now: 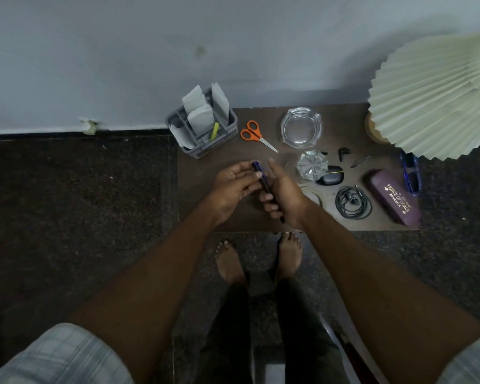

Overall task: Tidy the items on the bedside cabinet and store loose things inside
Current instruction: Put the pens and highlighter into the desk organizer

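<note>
Over the front left of the dark brown bedside cabinet (205, 189), both my hands hold a dark blue pen (261, 174). My right hand (281, 195) grips its lower part with curled fingers, thumb pointing up. My left hand (233, 184) pinches the pen's upper part with thumb and fingers. The pen's middle is hidden by my fingers. A grey organiser basket (227, 134) with white papers and a yellow marker stands at the cabinet's back left corner.
Orange scissors (254, 134), a glass ashtray (301, 131), a crumpled clear wrapper (311, 165), a black earbud case (331, 178), a loose earbud (343, 153), coiled black earphones (353, 202), a purple glasses case (394, 196), blue sunglasses (412, 173) and a pleated lamp (438, 92) crowd the right side.
</note>
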A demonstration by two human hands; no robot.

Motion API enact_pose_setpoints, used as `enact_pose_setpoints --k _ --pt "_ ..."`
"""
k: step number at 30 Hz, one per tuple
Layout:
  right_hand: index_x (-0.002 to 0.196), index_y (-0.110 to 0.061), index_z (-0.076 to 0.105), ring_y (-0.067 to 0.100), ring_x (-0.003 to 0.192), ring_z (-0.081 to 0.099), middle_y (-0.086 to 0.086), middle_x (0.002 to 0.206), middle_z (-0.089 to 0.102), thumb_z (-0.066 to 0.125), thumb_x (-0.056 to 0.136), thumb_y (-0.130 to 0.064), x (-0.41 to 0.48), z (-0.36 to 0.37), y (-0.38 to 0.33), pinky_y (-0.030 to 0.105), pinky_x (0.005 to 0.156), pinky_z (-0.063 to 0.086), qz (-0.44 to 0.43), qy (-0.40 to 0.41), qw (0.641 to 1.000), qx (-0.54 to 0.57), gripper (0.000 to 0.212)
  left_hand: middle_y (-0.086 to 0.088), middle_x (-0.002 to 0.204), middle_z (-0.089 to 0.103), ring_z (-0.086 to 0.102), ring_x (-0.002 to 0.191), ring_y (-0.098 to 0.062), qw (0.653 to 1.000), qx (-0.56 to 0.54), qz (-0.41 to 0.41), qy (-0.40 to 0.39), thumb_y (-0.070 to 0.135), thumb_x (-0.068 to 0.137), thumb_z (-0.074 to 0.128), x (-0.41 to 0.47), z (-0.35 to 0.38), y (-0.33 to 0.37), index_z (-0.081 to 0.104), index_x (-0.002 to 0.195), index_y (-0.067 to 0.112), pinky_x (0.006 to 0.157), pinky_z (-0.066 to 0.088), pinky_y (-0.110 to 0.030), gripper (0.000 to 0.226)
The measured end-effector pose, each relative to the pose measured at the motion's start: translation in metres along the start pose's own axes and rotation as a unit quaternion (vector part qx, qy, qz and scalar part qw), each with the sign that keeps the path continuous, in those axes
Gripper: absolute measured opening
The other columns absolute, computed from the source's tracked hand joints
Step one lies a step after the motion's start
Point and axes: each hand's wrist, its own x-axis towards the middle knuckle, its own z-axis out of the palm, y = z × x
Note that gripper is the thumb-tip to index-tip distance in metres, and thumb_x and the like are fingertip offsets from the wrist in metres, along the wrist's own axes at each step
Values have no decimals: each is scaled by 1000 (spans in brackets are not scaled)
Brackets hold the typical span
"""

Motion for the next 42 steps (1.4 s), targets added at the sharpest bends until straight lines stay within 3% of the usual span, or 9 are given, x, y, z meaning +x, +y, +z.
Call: enact_pose_setpoints --k 7,11,17,23,27,30,33,37,42 --pt "69 -17 56 12 40 11 -5 47 20 37 74 -88 -1 11 -15 22 50 5 4 -36 997 -69 74 -8 87 71 42 93 -32 999 -2 16 -42 1 86 68 -4 -6 12 74 92 9 91 46 -39 12" --pt "66 -11 61 14 41 9 -3 48 18 36 76 -86 -3 16 -17 22 49 7 -9 -30 997 -71 80 -22 88 59 42 64 -23 998 33 37 -29 -1 85 69 -6 -6 19 72 92 6 56 46 -19 10" --pt "56 -27 39 13 45 9 -1 58 18 43 81 -71 1 19 -16 21 45 9 -34 15 998 -56 51 -4 82 72 65 85 -18 999 35 34 5 -4 83 70 -11 -6 13 72 86 10 84 54 -27 14" --pt "72 -28 49 9 46 18 -5 57 27 50 83 -76 8 27 -21 19 45 12 -71 -10 996 -58 49 -7 82 71 67 73 -14 995 -22 77 60 -5 89 62 -18 -5 20 68 93 5 75 58 -27 12" --pt "92 -22 54 11 48 31 -1 64 44 58 93 -54 14 34 -30 16 46 18 -165 -28 985 -44 32 -17 93 68 64 70 -19 986 -81 108 103 1 93 61 -19 -10 30 69 101 5 67 58 -28 12" --pt "84 -21 60 12 49 38 3 71 52 57 98 -33 13 42 -40 16 42 22 -219 -51 974 -34 18 -16 102 69 65 89 -23 974 -108 138 143 2 94 60 -17 -12 38 69 104 6 79 58 -28 14" --pt "104 -9 64 13 55 46 7 74 57 60 97 -16 14 50 -50 21 40 33 -259 -59 963 -45 11 -23 111 66 62 101 -30 967 -100 170 163 3 94 59 -17 -13 49 67 110 2 86 55 -34 18" --pt "116 0 64 19 73 65 16 88 67 65 94 -11 11 67 -64 29 60 57 -314 -49 943 -96 25 -17 99 71 66 94 -30 951 -83 212 211 2 92 63 -20 -17 68 71 105 4 90 53 -44 15" --pt "104 -7 70 16 83 69 6 91 73 71 87 -13 19 81 -86 34 82 56 -430 38 877 -210 18 -25 109 70 70 94 -30 929 -94 235 271 0 90 65 -22 -31 88 68 111 -4 86 60 -39 22"
